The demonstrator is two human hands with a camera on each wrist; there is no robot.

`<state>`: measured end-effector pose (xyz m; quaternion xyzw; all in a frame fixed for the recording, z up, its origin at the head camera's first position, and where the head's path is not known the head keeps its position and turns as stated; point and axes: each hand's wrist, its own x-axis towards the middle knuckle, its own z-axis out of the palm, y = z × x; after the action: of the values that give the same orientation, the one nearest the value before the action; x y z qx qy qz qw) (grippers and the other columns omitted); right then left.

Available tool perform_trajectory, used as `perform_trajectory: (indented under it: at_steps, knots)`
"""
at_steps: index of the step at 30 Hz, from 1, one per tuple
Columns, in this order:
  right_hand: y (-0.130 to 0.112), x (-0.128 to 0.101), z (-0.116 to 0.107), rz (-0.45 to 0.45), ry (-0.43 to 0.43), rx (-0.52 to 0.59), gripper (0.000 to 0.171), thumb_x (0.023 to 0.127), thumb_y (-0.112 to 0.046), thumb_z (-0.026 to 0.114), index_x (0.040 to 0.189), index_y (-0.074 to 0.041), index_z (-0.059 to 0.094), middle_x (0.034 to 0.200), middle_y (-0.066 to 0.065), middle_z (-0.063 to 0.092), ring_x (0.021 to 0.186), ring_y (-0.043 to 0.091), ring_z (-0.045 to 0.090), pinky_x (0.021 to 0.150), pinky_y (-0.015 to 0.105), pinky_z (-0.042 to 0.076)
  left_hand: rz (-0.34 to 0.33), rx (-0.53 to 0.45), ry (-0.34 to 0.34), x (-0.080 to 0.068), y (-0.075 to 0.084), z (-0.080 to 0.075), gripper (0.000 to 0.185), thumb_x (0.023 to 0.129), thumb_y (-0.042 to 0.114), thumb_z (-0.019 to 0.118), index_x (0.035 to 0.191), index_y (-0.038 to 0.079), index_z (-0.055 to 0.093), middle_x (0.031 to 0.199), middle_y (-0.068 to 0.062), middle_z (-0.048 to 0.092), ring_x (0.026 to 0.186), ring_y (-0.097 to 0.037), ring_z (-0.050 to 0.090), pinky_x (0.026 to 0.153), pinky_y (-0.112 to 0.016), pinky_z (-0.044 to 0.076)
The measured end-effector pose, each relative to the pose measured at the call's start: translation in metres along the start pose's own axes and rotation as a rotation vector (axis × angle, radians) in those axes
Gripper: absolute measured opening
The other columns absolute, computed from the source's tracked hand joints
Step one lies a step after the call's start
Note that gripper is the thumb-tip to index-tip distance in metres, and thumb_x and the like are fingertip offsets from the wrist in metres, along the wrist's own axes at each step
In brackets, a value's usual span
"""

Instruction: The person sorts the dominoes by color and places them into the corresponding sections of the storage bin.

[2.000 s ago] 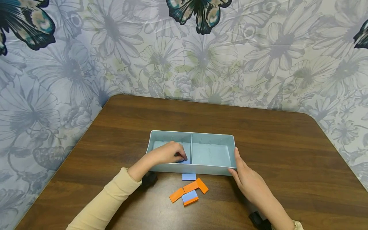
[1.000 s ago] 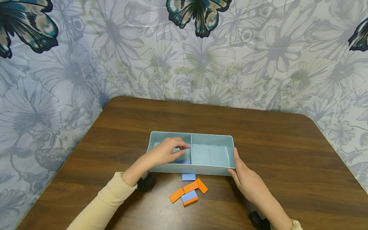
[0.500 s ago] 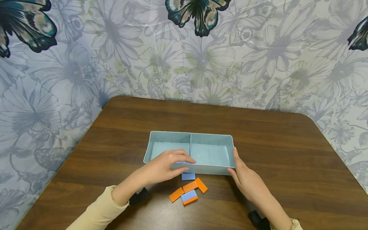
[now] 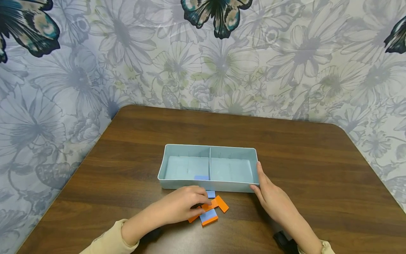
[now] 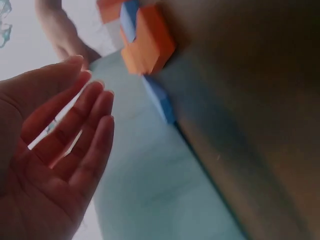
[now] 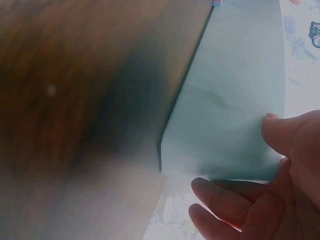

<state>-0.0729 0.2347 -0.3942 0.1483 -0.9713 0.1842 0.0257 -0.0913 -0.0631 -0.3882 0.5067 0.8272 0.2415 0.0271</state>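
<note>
A pale blue-green box [image 4: 228, 187] with two compartments stands mid-table. My right hand [image 4: 274, 197] holds its right front corner, thumb on the front wall and fingers along the end. My left hand [image 4: 182, 206] hovers over a small pile in front of the box, fingers loosely bent and nothing between them in the left wrist view. The pile has several orange blocks [image 4: 223, 204] and a blue block [image 4: 208, 214] lying on an orange one. Another blue block [image 4: 210, 194] lies close by the box's front wall, partly hidden by my left hand. Inside the left compartment is a blue block [image 4: 201, 177].
The brown wooden table [image 4: 301, 155] has rounded far corners and meets a flower-patterned wall covering [image 4: 222, 77] with butterflies. Black wrist straps show at both wrists. The box's right compartment [image 4: 233, 169] shows its bare bottom.
My left hand has released a blue block inside the left compartment, risen out over the front wall and come down toward the pile. The right hand has stayed at the box's corner.
</note>
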Motion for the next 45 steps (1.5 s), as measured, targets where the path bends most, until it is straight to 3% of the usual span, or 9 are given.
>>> perform_trajectory:
  at_steps: [5,18,28,35,45]
  knots:
    - [-0.001,-0.001,-0.001,0.007,-0.003,0.002,0.071,0.1,-0.03,0.046,0.15,-0.003,0.003,0.145,0.025,0.028,0.12,0.039,0.044,0.088,0.051,0.042,-0.019,0.07,0.007,-0.001,0.003,0.008,0.015,0.08,0.015,0.076,0.094,0.012,0.071,0.091,0.007,0.059,0.079,-0.004,0.051,0.071,-0.013,0.041]
    - [-0.001,0.0,-0.001,0.006,-0.011,0.005,0.071,0.1,-0.029,0.047,0.15,-0.002,0.003,0.145,0.025,0.027,0.119,0.039,0.045,0.088,0.052,0.042,-0.063,0.098,-0.046,0.002,0.007,0.013,0.034,0.074,0.038,0.079,0.095,0.015,0.068,0.082,0.01,0.049,0.072,-0.003,0.041,0.06,-0.015,0.034]
    - [0.0,0.0,-0.002,0.011,-0.016,0.014,0.072,0.1,-0.03,0.046,0.15,-0.003,0.003,0.145,0.025,0.027,0.12,0.039,0.044,0.088,0.052,0.042,-0.005,0.112,-0.031,0.004,0.011,0.017,0.035,0.073,0.04,0.079,0.094,0.015,0.067,0.08,0.011,0.048,0.072,-0.002,0.042,0.064,-0.013,0.033]
    - [0.001,0.001,-0.002,0.001,-0.013,0.014,0.072,0.1,-0.029,0.046,0.15,-0.004,0.001,0.145,0.025,0.026,0.121,0.039,0.043,0.088,0.052,0.041,-0.085,0.199,-0.068,0.005,0.013,0.015,0.027,0.075,0.033,0.08,0.08,0.016,0.06,0.072,0.012,0.037,0.066,-0.005,0.038,0.057,-0.016,0.032]
    - [0.001,0.0,-0.001,0.01,-0.018,0.019,0.072,0.099,-0.029,0.047,0.15,-0.003,0.002,0.145,0.025,0.027,0.121,0.039,0.044,0.089,0.052,0.041,-0.142,0.311,-0.118,0.006,0.016,0.014,0.027,0.072,0.036,0.081,0.07,0.019,0.059,0.073,0.01,0.04,0.065,-0.007,0.038,0.054,-0.019,0.035]
